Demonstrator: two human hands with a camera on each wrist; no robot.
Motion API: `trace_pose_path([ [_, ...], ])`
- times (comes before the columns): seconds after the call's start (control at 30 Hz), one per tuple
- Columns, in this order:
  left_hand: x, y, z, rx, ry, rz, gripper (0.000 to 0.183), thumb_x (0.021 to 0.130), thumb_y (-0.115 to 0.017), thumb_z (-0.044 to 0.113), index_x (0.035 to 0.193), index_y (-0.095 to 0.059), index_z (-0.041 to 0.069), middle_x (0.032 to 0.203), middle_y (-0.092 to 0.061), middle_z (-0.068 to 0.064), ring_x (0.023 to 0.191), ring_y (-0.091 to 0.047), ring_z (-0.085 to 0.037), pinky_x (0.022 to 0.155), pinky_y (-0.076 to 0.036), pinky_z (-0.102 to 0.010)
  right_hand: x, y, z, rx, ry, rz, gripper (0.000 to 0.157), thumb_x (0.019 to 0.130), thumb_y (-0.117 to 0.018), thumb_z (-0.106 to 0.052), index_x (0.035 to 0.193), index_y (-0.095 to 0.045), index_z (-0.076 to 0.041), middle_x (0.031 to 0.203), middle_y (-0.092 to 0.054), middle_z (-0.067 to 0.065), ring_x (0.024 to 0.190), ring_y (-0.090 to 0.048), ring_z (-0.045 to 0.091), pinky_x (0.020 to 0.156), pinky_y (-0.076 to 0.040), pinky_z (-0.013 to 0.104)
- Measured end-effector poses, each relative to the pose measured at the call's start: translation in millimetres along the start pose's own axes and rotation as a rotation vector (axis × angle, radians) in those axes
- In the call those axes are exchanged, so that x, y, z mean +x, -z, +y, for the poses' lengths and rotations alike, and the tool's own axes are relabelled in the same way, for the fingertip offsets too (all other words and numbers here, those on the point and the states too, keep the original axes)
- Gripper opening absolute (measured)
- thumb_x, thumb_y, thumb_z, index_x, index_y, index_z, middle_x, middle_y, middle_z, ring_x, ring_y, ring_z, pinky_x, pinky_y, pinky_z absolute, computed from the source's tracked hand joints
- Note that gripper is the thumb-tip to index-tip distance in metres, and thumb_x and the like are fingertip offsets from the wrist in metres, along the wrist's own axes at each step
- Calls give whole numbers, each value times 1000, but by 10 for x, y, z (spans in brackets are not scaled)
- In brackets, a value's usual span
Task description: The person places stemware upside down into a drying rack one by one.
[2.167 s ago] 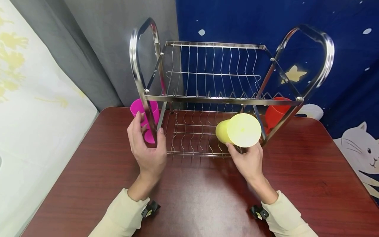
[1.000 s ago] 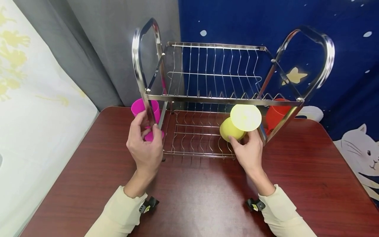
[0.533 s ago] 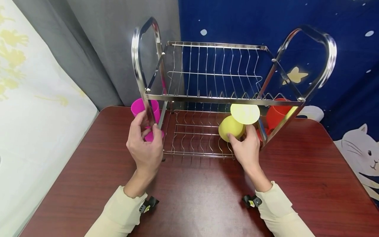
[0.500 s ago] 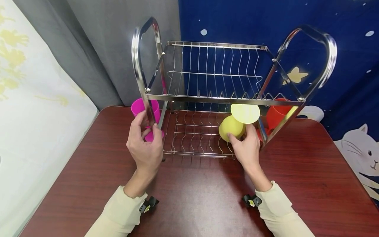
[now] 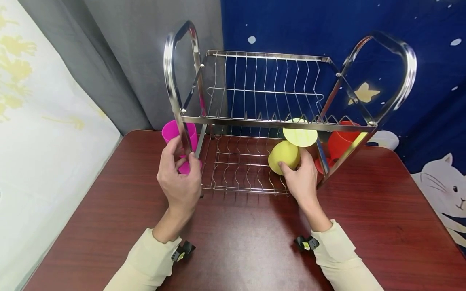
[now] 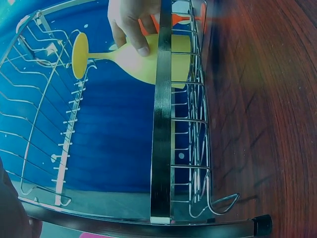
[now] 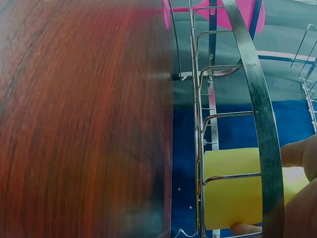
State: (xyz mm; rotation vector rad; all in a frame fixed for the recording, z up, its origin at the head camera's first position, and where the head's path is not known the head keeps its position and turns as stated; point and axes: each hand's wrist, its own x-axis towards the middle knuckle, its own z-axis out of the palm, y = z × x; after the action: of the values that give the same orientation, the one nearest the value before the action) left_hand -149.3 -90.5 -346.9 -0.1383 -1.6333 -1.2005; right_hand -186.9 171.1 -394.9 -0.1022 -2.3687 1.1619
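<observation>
Reddish-brown woodgrain runs across the tabletop [image 5: 244,242] under and in front of a two-tier chrome dish rack [image 5: 255,122]. Nearest, before the rack, come two cream sleeves [image 5: 149,258], each with a small black device [image 5: 183,251] at the wrist. The left hand [image 5: 179,178] grips the rack's front left post, thumb on its inner side, fingers on its outer side. At the right end of the rack's lower tier, the right hand [image 5: 301,178] pinches the bowl of a yellow goblet [image 5: 284,157]. That goblet is upside down, its mouth at the lower wires and its round foot crossed by the upper tier's front rail; whether the rim rests its weight there, I cannot tell. A magenta goblet [image 5: 191,139] stands upright just left of the rack, partly hidden by the post. Just right of the rack, behind its post, stands a red goblet [image 5: 340,143], also upright. Behind the rack hang a grey curtain [image 5: 116,60] on the left and a navy curtain [image 5: 276,24] on the right, printed with a yellow star [image 5: 365,93] and a white cat [image 5: 442,180].
</observation>
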Motion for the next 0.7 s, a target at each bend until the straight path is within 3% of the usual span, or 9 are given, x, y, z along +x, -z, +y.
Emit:
trace_pose_path([
  [0.4,12,1,0,-1,-10,-4,40,80,-62,-6,119,-64,0,101,-69,-13,85,-64,-17,73,-56,-20,39,8,6,-20,0,-33,71,78,-77,-16,141,-48,-6,133,-55,20,122,-50,35,102,-38,52],
  [0.7,6,3,-2,-7,5,-13,39,81,-62,-6,120,-64,0,104,-69,-12,87,-64,-17,74,-55,-20,55,5,5,-20,-67,-50,73,79,-77,-19,143,-43,-12,137,-54,17,122,-52,36,102,-40,51],
])
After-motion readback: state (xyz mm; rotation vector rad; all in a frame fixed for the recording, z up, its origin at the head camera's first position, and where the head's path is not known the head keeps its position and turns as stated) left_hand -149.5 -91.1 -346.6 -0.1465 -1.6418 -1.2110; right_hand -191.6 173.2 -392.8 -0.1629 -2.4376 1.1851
